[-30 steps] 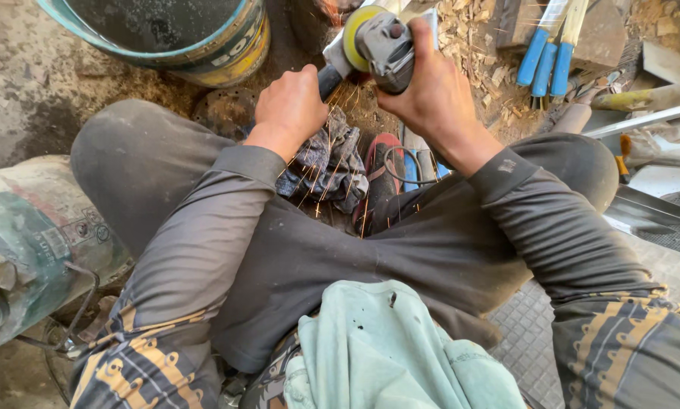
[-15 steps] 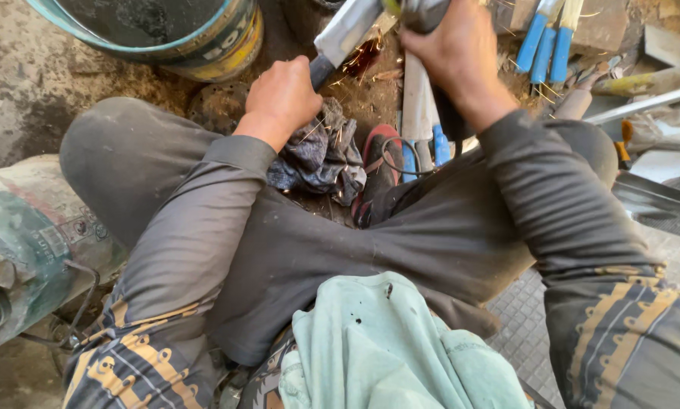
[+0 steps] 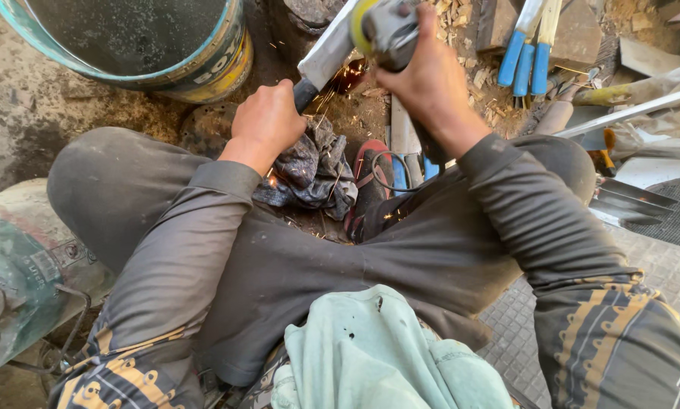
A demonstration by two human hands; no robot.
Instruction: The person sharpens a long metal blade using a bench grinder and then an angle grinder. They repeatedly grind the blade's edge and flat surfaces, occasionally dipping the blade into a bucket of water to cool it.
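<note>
Angle grinder [image 3: 385, 30]: grey body w/ yellow-green guard, orange sparks under it; metal blade [image 3: 326, 54] pale silver-grey. Bucket [image 3: 203, 64] has teal rim and yellow band; tool handles [image 3: 525, 64] bright blue; rag [image 3: 309, 170] dark grey, mottled. Sleeves [image 3: 196, 250] charcoal w/ tan-gold stripe pattern near shoulders; cloth [image 3: 385, 356] on lap pale mint green.

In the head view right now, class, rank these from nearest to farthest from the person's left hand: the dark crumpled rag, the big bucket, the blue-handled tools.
1. Dark crumpled rag: just below and right of the left hand.
2. Big bucket: upper left.
3. Blue-handled tools: far upper right, beyond the right hand.
</note>
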